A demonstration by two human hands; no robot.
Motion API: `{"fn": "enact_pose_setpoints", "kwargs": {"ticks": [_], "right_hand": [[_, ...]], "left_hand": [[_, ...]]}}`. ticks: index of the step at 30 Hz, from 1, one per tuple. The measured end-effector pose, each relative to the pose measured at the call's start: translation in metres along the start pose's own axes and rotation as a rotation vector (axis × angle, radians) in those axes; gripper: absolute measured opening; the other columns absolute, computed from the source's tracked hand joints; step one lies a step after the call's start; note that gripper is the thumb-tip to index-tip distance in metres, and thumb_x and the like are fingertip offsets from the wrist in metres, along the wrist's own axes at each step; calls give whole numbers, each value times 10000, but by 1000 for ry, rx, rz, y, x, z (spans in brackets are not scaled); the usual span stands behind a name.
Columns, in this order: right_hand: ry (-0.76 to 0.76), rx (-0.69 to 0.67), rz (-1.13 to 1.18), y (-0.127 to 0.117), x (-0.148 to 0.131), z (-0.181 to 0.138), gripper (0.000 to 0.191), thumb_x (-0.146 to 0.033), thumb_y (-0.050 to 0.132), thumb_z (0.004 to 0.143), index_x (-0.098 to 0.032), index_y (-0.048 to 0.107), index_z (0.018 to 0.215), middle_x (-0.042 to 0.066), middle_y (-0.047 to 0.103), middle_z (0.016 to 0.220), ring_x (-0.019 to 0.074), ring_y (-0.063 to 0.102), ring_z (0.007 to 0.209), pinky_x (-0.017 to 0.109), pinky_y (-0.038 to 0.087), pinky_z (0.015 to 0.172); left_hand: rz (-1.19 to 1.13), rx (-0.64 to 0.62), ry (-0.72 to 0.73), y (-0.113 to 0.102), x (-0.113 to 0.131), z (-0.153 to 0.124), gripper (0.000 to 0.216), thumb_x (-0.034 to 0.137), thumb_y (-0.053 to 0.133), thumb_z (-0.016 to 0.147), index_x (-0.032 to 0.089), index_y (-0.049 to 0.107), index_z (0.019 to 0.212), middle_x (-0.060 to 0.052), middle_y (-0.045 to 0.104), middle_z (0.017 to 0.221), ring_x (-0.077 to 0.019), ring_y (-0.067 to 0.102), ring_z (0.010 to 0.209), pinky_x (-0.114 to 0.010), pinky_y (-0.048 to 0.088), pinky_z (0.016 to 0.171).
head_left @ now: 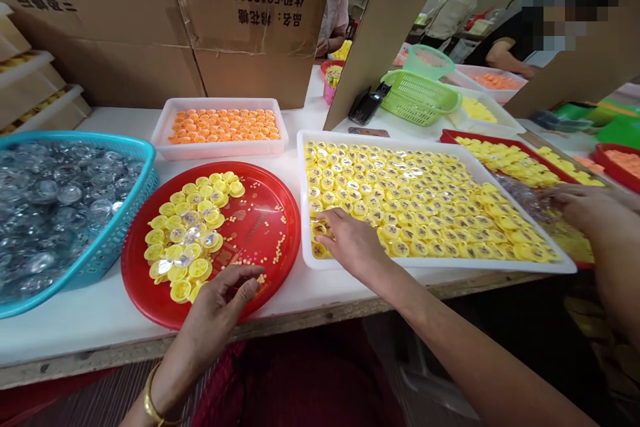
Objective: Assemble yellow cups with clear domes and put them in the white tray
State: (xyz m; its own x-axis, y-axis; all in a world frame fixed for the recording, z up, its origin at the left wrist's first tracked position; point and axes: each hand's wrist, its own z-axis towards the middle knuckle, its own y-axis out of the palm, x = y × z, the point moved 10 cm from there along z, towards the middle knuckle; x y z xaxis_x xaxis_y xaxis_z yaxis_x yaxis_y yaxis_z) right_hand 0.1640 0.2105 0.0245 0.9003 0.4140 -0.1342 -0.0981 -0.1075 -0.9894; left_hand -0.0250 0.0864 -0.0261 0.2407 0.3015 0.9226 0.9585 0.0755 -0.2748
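Note:
My left hand [217,300] is over the front rim of a round red tray [280,207], its fingers loosely curved and the thumb apart, with nothing visible in it. Overlapping yellow round plastic pieces [156,236], several with shiny clear discs on them, cover the tray's left part. Small pale bits are scattered over its right part. My right hand [353,243] reaches into the left end of a white tray [303,197]. Its thumb and index finger are apart beside the yellow pieces [400,200] with printed centres that stand there in close rows.
A blue basket [120,233] of clear round capsules stands left. Behind are a tray of orange pieces [225,125] and large cardboard boxes [250,73]. At right, another person's hand [590,207] is by a red tray [450,137]. A green basket [420,97] stands farther back.

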Motion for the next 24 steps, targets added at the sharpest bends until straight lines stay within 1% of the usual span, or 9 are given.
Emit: {"fn": "enact_pose_setpoints", "kwargs": {"ticks": [2,4,9,12,15,18,20,22,24], "right_hand": [[-45,-47,-81,6,-5,1,296,-219,682,869,-217,594,1153,30,595,1127,201,637,862,256,414,578],[-56,-69,-141,11,-6,5,252,-212,662,874,-212,610,1120,30,586,1115,201,637,846,256,401,545],[-38,-6,-210,13,-2,18,187,-237,637,891,-205,632,1076,46,552,1145,197,630,843,247,399,518],[-47,-14,-245,16,-2,23,201,-246,651,881,-201,638,1077,63,543,1154,203,628,809,245,381,485],[-50,9,-262,13,-3,23,231,-264,663,871,-199,637,1091,74,548,1157,205,623,779,236,346,452],[-57,131,-260,-3,-8,15,277,-279,675,849,-194,632,1109,74,569,1117,198,608,702,233,300,412],[-84,283,-209,-21,-19,5,259,-293,640,873,-187,629,1108,69,587,1068,190,594,652,243,297,401],[-159,422,-85,-36,-38,-9,224,-315,565,929,-181,624,1098,60,599,1019,169,581,609,255,346,417],[-276,455,83,-38,-63,-20,211,-311,508,968,-179,613,1094,52,603,1010,146,584,604,261,429,478]], "left_hand": [[-8,-6,-4,3,-1,0,386,478,576,797,175,712,993,-90,720,932,-229,659,868,-368,507,824],[-12,-10,4,5,1,-2,354,439,567,807,169,710,987,-92,719,936,-227,659,867,-359,506,803],[24,20,54,1,6,-4,252,317,535,859,181,699,995,-65,703,946,-185,648,871,-302,500,771],[179,141,144,-22,13,-2,203,242,545,861,182,695,985,-50,679,914,-158,631,807,-274,498,720],[513,361,253,-58,28,1,204,203,563,855,170,685,1015,-73,637,984,-182,618,831,-312,493,747],[866,485,278,-79,37,12,190,230,595,846,160,690,994,-99,593,1014,-227,603,871,-354,483,765],[1013,470,267,-80,38,23,150,236,601,841,162,701,925,-101,580,991,-230,596,842,-352,478,734],[1101,435,262,-76,36,34,127,224,590,842,164,702,843,-105,574,977,-227,588,819,-346,468,704],[1140,400,268,-69,34,40,144,202,577,842,165,692,765,-105,573,943,-227,582,811,-340,455,682]]}}
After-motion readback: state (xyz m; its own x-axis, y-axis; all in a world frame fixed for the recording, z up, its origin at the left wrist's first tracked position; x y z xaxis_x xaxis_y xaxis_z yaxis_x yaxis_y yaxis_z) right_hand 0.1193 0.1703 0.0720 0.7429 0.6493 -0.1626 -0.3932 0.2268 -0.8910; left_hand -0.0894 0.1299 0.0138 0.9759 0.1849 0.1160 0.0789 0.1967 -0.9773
